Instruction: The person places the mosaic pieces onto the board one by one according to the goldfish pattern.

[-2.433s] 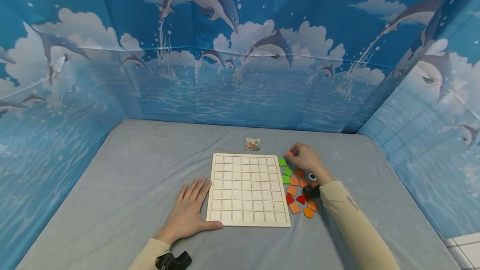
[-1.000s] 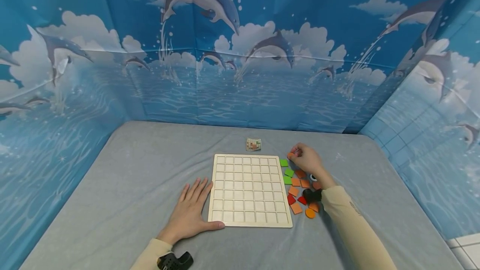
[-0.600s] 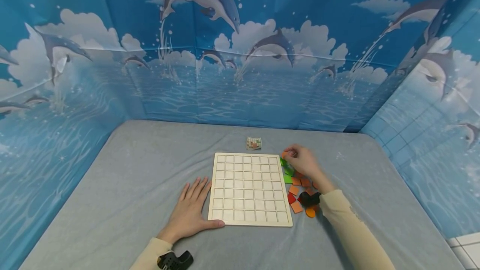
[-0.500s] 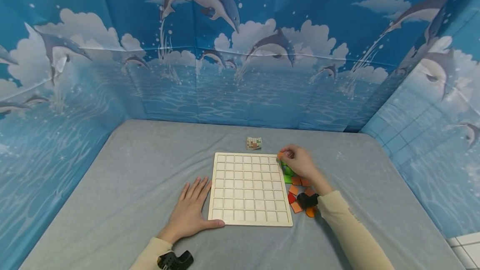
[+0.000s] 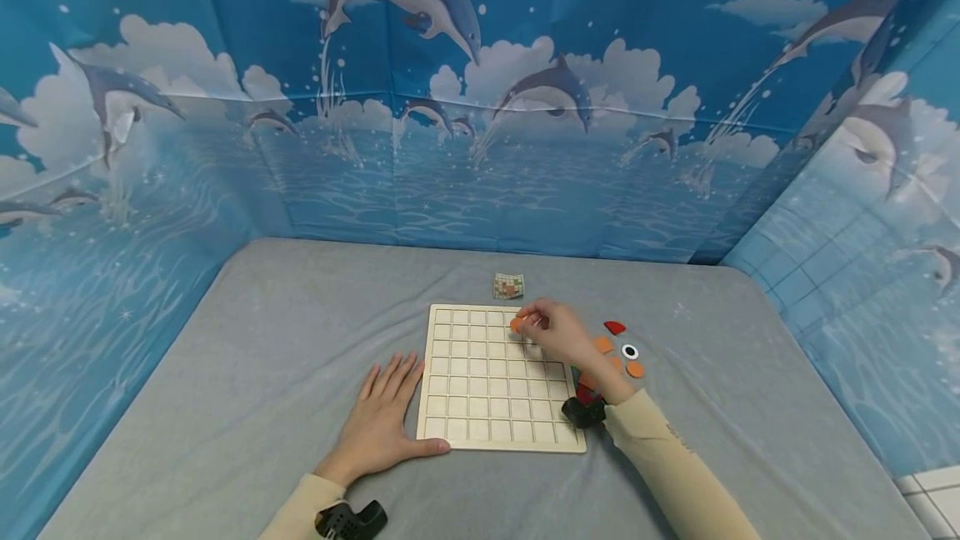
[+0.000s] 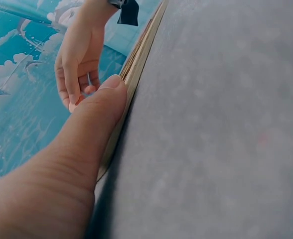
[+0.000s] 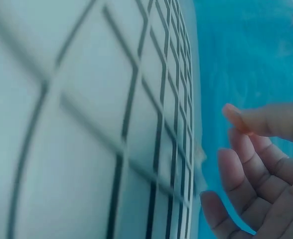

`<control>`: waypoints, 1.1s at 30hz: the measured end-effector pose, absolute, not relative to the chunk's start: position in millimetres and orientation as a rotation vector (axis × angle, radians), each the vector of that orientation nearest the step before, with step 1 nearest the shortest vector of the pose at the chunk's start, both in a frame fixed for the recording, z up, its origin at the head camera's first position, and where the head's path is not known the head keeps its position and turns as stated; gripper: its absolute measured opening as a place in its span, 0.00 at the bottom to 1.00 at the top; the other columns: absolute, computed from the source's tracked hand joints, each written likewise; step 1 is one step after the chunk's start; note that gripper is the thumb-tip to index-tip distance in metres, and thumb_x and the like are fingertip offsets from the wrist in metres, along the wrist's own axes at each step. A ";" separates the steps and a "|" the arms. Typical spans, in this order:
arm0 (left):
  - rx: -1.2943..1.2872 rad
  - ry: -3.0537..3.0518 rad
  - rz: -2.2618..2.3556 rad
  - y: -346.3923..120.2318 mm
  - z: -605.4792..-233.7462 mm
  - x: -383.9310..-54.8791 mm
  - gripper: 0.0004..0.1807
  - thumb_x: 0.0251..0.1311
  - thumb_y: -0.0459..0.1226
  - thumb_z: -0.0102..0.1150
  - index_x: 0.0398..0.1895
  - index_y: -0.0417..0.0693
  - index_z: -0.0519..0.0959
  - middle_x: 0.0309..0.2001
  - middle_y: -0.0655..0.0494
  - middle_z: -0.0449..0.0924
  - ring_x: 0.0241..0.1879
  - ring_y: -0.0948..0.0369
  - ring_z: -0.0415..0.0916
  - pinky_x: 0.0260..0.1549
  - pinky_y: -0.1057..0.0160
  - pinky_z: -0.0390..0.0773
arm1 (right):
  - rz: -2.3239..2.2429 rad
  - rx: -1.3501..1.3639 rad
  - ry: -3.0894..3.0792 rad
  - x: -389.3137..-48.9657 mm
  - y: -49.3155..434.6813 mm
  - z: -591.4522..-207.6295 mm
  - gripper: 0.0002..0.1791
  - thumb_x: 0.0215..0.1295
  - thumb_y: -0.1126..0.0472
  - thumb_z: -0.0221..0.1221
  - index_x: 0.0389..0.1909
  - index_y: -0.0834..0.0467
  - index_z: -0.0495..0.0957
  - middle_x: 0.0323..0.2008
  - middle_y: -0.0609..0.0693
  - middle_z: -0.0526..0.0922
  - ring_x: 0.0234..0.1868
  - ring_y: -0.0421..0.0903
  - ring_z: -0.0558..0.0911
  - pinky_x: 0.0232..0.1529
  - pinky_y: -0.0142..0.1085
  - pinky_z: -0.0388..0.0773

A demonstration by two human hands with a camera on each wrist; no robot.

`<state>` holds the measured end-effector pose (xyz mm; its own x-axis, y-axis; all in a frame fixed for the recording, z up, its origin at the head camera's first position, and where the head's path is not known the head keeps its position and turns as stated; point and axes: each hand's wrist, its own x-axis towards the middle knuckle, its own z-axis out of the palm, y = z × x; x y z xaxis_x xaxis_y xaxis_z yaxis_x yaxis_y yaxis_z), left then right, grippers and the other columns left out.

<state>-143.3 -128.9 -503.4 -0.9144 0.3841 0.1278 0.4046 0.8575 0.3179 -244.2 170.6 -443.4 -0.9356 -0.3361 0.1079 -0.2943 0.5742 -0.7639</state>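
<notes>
A pale wooden board (image 5: 487,386) with a grid of square recesses lies flat in the head view. My left hand (image 5: 378,422) rests spread at its left side, the thumb (image 6: 99,102) lying on the near-left corner. Over the far right part of the board is my right hand (image 5: 561,335), pinching a small orange tile (image 5: 516,324) between thumb and fingertips. Its exact shape is mostly covered by the fingers. In the right wrist view the other fingers (image 7: 231,172) are loosely bent, and the board's grid (image 7: 86,109) stretches along the left.
Right of the board lie loose pieces: a red wedge (image 5: 614,327), an orange square tile (image 5: 602,344), a white ring with a black centre (image 5: 630,352) and an orange disc (image 5: 635,369). The right forearm covers others. A small patterned card (image 5: 508,286) sits beyond the board on grey cloth.
My right hand has carried the orange tile leftward from the loose pieces to above the board, uncovering the red wedge and the ring. My left hand has stayed in place.
</notes>
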 end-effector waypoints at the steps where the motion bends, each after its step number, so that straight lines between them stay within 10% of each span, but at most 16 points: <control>1: -0.630 -2.971 -0.529 -129.1 -503.2 -143.1 0.65 0.39 0.79 0.46 0.75 0.47 0.49 0.74 0.50 0.45 0.73 0.53 0.36 0.68 0.48 0.34 | -1.325 -0.549 2.727 -243.7 166.7 -443.7 0.07 0.65 0.63 0.60 0.42 0.61 0.79 0.29 0.49 0.79 0.23 0.48 0.75 0.19 0.35 0.68; 33: -0.641 -2.958 -0.531 -130.5 -504.3 -142.1 0.65 0.38 0.80 0.44 0.76 0.50 0.48 0.74 0.50 0.45 0.73 0.53 0.36 0.68 0.50 0.33 | -1.257 -0.688 2.619 -244.0 86.0 -454.8 0.04 0.63 0.61 0.62 0.37 0.56 0.79 0.27 0.44 0.78 0.25 0.41 0.76 0.25 0.35 0.73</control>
